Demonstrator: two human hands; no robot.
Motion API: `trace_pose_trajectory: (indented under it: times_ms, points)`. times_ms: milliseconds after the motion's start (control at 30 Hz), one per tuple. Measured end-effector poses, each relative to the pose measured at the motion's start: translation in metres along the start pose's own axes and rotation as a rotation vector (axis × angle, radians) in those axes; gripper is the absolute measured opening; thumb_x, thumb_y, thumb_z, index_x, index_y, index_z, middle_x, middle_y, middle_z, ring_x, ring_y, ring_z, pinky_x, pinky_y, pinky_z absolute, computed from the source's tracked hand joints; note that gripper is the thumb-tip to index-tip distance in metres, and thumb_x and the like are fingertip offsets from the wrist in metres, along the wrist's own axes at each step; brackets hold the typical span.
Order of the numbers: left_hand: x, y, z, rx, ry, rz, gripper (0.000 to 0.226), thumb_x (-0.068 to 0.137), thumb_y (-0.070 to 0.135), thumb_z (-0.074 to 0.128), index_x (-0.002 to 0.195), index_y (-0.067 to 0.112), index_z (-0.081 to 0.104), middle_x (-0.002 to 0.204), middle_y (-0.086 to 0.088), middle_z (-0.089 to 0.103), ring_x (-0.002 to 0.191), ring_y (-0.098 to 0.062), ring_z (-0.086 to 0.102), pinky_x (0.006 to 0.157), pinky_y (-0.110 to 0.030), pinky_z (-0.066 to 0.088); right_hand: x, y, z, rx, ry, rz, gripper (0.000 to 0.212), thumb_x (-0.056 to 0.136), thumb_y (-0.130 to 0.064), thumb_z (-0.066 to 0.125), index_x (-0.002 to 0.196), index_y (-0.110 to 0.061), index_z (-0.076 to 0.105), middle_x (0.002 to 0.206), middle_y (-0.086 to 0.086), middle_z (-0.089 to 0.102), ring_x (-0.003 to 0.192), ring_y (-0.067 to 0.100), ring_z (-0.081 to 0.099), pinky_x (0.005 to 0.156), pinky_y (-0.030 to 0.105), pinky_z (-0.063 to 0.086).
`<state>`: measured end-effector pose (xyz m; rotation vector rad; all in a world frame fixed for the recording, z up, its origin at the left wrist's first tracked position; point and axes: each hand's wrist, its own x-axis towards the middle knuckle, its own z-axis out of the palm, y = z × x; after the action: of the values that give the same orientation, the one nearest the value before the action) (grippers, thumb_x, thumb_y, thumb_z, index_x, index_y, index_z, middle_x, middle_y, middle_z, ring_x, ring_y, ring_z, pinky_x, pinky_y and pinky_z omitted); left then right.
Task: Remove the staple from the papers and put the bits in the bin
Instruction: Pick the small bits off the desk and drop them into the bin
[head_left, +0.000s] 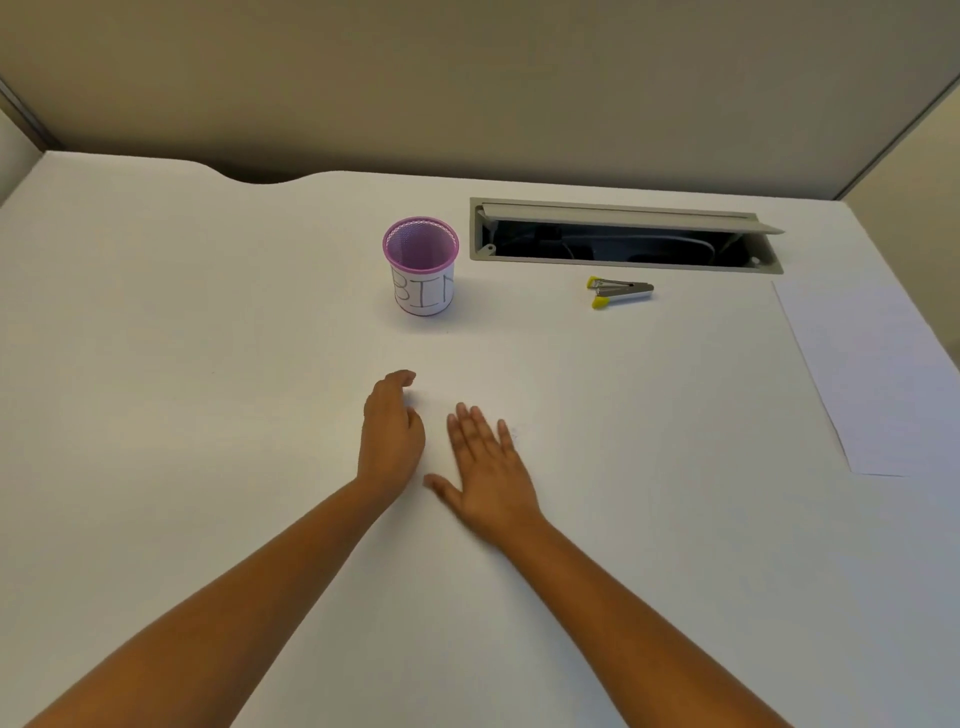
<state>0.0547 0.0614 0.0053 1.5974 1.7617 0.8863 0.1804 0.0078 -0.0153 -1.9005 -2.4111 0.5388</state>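
Desk (208, 338) holds bin (422, 270), staple remover (621, 292), papers (878, 379), open cable hatch (623, 236); your right hand (488, 467) lies flat, left hand (390, 436) loosely curled, empty.

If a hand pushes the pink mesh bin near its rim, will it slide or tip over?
The bin is probably light: its wall looks like thin mesh and nothing shows inside. It stands taller than its base is wide, so a push near the rim may tip it. On the smooth white desk, a low push would likely slide it.
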Motion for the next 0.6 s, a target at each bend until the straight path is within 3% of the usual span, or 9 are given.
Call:
trace_pose_trajectory:
  times_ms: [100, 167, 233, 300, 367, 500, 600]
  points:
    - [0.03, 0.011, -0.003, 0.103, 0.107, 0.004, 0.047, 0.087, -0.003, 0.049, 0.131, 0.013, 0.042, 0.134, -0.011, 0.048, 0.125, -0.026, 0.042, 0.106, -0.036, 0.032, 0.003, 0.01, -0.009, -0.02, 0.004, 0.104, 0.096, 0.068, -0.069, -0.014, 0.146, -0.014, -0.01, 0.157, 0.003, -0.014, 0.14, 0.014, -0.024, 0.112, 0.03, -0.026]
    - [0.05, 0.02, -0.008, 0.108, 0.153, -0.03, 0.056, 0.085, -0.001, 0.054, 0.135, 0.017, 0.037, 0.137, -0.01, 0.045, 0.127, -0.027, 0.039, 0.106, -0.038, 0.032, -0.001, 0.017, -0.016, 0.051, 0.016, 0.178, 0.099, 0.067, -0.069, -0.015, 0.147, -0.011, -0.007, 0.158, 0.004, -0.011, 0.145, 0.016, -0.015, 0.114, 0.031, -0.019]
    - [0.064, 0.027, -0.012, 0.076, 0.165, -0.057, 0.065, 0.084, -0.001, 0.055, 0.14, 0.019, 0.029, 0.142, -0.01, 0.039, 0.13, -0.027, 0.036, 0.106, -0.039, 0.031, -0.007, 0.03, -0.024, 0.18, 0.091, 0.247, 0.087, 0.081, -0.066, -0.005, 0.148, -0.01, 0.004, 0.159, 0.004, 0.0, 0.147, 0.016, -0.002, 0.115, 0.027, -0.01]
    - [0.074, 0.029, -0.014, 0.056, 0.15, -0.039, 0.072, 0.084, 0.002, 0.057, 0.143, 0.021, 0.02, 0.147, -0.009, 0.032, 0.133, -0.027, 0.032, 0.107, -0.041, 0.03, -0.013, 0.046, -0.032, 0.335, 0.2, 0.351, 0.054, 0.099, -0.037, 0.019, 0.147, -0.012, 0.018, 0.157, 0.003, 0.016, 0.145, 0.016, 0.016, 0.116, 0.023, 0.003]
    - [0.084, 0.029, -0.014, 0.059, 0.118, -0.009, 0.078, 0.085, 0.01, 0.061, 0.145, 0.023, 0.014, 0.152, -0.007, 0.024, 0.137, -0.026, 0.027, 0.109, -0.043, 0.029, -0.017, 0.056, -0.04, 0.464, 0.284, 0.477, 0.046, 0.098, -0.013, 0.031, 0.143, -0.016, 0.031, 0.15, 0.001, 0.032, 0.135, 0.015, 0.034, 0.11, 0.02, 0.02]
    - [0.096, 0.031, -0.009, 0.107, 0.04, 0.012, 0.079, 0.085, 0.019, 0.064, 0.145, 0.024, 0.014, 0.155, -0.008, 0.015, 0.141, -0.027, 0.017, 0.11, -0.045, 0.024, -0.014, 0.049, -0.043, 0.45, 0.253, 0.404, 0.026, 0.097, -0.022, 0.037, 0.119, -0.022, 0.05, 0.124, -0.002, 0.048, 0.108, 0.017, 0.054, 0.089, 0.022, 0.037]
    - [0.102, 0.031, -0.008, 0.125, 0.058, 0.019, 0.068, 0.085, 0.024, 0.063, 0.142, 0.02, 0.026, 0.152, -0.01, 0.024, 0.138, -0.028, 0.026, 0.107, -0.043, 0.031, -0.018, 0.034, -0.042, 0.354, 0.198, 0.315, 0.036, 0.097, -0.011, 0.036, 0.132, -0.014, 0.043, 0.127, 0.003, 0.046, 0.108, 0.018, 0.051, 0.087, 0.023, 0.04]
